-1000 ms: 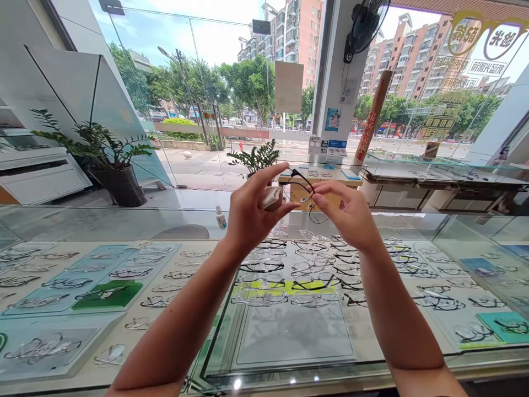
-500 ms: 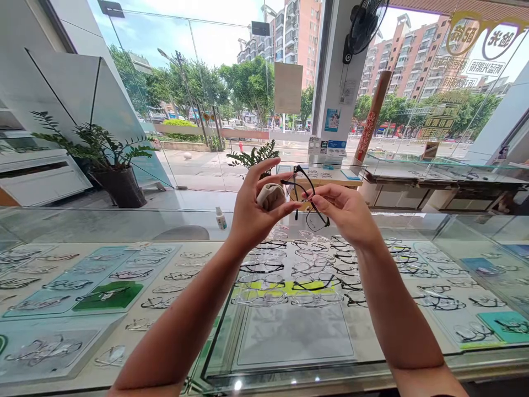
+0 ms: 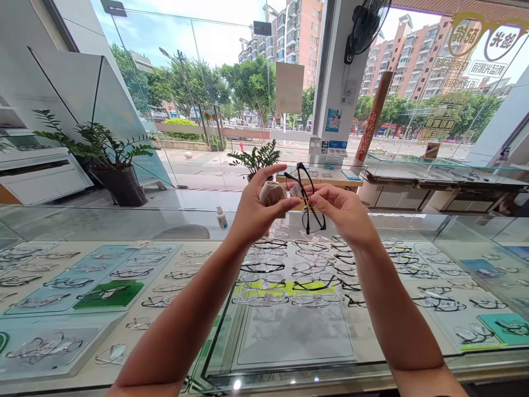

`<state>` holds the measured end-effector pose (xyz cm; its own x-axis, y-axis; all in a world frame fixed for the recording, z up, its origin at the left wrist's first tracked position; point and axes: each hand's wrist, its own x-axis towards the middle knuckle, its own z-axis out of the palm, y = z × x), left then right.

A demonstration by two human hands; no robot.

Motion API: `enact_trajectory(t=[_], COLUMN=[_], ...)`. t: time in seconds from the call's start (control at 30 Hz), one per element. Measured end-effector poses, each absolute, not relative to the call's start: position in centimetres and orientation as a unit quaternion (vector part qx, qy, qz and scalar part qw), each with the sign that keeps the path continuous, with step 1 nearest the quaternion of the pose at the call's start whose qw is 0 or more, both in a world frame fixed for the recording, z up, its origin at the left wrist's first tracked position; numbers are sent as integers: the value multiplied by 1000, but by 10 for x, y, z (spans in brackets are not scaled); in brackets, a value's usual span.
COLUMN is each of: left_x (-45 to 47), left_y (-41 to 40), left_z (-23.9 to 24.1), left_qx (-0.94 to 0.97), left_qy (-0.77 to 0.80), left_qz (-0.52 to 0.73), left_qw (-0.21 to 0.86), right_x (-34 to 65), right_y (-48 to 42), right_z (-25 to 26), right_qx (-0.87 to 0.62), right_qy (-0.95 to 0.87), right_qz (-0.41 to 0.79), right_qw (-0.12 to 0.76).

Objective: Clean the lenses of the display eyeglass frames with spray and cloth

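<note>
I hold a pair of thin black-framed glasses (image 3: 308, 199) up in front of me, above a glass display counter (image 3: 289, 336). My right hand (image 3: 345, 212) pinches the frame at its middle. My left hand (image 3: 256, 209) has a bunched beige cloth (image 3: 271, 193) in its palm, and its thumb and fingertips pinch the frame's upper lens from the left. The glasses stand almost on end, one lens above the other.
Rows of eyeglass frames (image 3: 297, 270) lie under the counter glass. A small white dropper bottle (image 3: 222, 218) stands on the counter to the left of my hands. Potted plants (image 3: 111, 160), a wall fan (image 3: 366, 25) and shop windows lie beyond.
The glasses have been turned between my fingers from lying more sideways to standing nearly on end. Both hands stay at the same height.
</note>
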<state>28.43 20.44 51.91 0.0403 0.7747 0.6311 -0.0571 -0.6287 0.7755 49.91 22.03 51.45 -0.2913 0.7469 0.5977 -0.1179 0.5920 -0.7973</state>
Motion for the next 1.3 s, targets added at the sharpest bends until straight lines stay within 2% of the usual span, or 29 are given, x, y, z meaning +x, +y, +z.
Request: enact_trajectory(t=[0.23, 0.4, 0.77, 1.0, 1.17, 1.3], left_x=[286, 287, 286, 277, 277, 279], left_y=[207, 208, 200, 185, 174, 171], left_z=[518, 519, 524, 541, 546, 548], left_qx=[601, 601, 577, 575, 593, 597], left_qy=[277, 268, 298, 304, 293, 285], left_qz=[613, 601, 643, 672, 668, 682], left_qw=[431, 453, 405, 355, 340, 312], right_x=[498, 496, 502, 542, 599, 657], right_y=[222, 221, 230, 229, 222, 213], right_z=[513, 514, 510, 514, 491, 459], right_qx=[-234, -238, -239, -296, -338, -434], right_qy=[-703, -696, -626, -569, -471, -363], right_qz=[405, 400, 438, 411, 454, 483], right_qw=[536, 547, 600, 648, 677, 668])
